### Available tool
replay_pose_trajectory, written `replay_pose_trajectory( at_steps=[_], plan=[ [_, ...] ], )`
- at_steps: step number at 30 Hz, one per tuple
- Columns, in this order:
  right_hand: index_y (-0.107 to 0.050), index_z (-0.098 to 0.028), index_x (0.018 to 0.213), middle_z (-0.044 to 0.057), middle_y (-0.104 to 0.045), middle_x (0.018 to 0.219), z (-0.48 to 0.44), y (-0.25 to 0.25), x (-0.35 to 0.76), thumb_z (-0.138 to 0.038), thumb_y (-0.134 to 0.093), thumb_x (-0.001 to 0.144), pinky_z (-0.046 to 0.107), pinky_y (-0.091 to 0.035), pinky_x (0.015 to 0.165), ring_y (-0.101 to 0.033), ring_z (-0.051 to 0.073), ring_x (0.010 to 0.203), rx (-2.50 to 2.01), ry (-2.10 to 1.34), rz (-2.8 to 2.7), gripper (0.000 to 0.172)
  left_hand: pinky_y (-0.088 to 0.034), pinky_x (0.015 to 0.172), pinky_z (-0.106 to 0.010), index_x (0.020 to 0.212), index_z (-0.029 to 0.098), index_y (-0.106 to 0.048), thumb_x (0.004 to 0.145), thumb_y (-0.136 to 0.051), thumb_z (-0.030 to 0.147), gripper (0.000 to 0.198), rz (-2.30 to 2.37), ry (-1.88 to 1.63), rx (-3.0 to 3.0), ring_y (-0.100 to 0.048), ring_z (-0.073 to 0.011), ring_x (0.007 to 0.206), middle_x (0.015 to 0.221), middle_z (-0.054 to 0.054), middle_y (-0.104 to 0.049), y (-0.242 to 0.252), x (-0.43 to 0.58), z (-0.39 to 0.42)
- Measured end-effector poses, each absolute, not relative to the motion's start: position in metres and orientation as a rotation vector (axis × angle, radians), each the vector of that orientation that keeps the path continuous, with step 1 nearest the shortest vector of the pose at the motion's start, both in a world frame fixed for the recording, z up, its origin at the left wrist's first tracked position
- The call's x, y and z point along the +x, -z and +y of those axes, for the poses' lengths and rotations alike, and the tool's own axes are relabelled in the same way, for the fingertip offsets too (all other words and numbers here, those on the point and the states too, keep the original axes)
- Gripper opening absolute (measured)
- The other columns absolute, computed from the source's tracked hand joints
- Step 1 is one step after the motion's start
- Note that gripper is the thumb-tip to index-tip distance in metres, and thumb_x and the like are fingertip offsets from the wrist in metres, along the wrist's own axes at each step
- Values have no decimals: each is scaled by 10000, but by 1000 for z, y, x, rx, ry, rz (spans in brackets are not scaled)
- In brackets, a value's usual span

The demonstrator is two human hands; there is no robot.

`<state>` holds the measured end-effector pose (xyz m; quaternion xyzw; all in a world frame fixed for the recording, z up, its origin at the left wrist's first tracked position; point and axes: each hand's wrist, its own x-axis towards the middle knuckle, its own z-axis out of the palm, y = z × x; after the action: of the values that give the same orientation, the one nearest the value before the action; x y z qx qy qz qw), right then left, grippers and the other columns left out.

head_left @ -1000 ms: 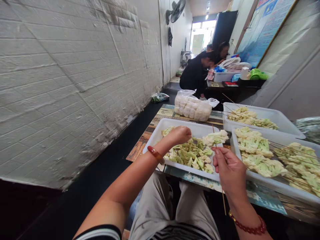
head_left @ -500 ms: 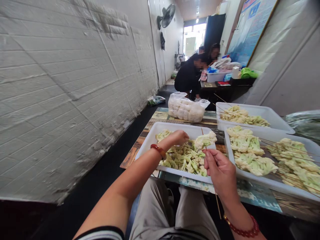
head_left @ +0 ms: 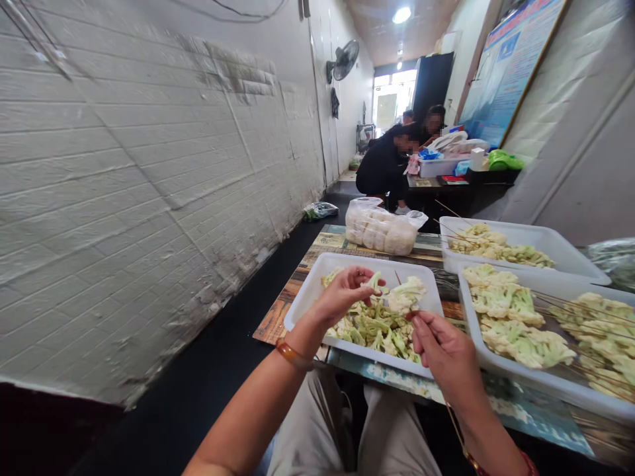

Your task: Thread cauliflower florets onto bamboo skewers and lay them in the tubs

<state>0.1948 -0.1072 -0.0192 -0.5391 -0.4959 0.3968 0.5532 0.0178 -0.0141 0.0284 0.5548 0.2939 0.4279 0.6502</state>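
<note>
My left hand (head_left: 346,291) pinches a small cauliflower floret (head_left: 375,283) between thumb and fingers, above the near white tray (head_left: 298,312). Loose cauliflower pieces (head_left: 381,327) cover much of that tray's floor. My right hand (head_left: 443,344) is closed around a thin wooden skewer (head_left: 453,423), whose lower end slants down below the fist. Pieces of cauliflower (head_left: 407,295) are threaded near the skewer's top, and its tip sticks out just above them. The floret in my left hand is a short way left of the threaded pieces, apart from them.
To the right, a white tray (head_left: 469,317) holds skewered cauliflower; another tray (head_left: 575,241) behind it holds more. A plastic bag of pale round items (head_left: 381,228) stands at the table's far end. Beyond, people (head_left: 384,165) crouch beside a cluttered table. A brick-patterned wall (head_left: 149,198) runs along the left.
My left hand has come up from the loose pieces with a floret in its fingers. My right hand still holds the skewer. The camera view has tilted up and shifted slightly left.
</note>
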Motion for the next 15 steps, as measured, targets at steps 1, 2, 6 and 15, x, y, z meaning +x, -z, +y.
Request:
replay_pose_trajectory(
  at_steps=[1,2,6,15],
  plan=[
    [-657,-164,966,-48,-506,521,-107,19,195,-513,-554,834,206,-333,377,-410,88,382,-1285,-946,-1203,387,-433,562,-211,915,131,-572,630,-778,248,371,691,-991,1243,-595,-122,709,889,-70,-646,-25,18,-17],
    [-662,-165,964,-49,-506,513,-107,18,195,-518,-551,833,209,-334,378,-412,90,379,-1299,-943,-1231,393,-429,558,-210,909,123,-603,619,-785,255,367,712,-1011,1225,-568,-102,665,851,-54,-638,-22,17,-19],
    [-679,-169,939,-46,-513,497,-106,18,194,-540,-550,821,218,-337,378,-412,95,369,-1334,-921,-1295,411,-424,580,-217,891,131,-666,602,-795,279,350,732,-1093,1144,-523,-84,636,776,-18,-614,-13,16,-24],
    [-715,-184,923,-36,-520,476,-108,15,190,-493,-540,849,205,-336,377,-440,98,382,-1386,-795,-1474,363,-390,591,-205,896,143,-670,612,-786,293,341,750,-1182,1138,-512,-96,696,796,-22,-619,-11,13,-25]
  ],
)
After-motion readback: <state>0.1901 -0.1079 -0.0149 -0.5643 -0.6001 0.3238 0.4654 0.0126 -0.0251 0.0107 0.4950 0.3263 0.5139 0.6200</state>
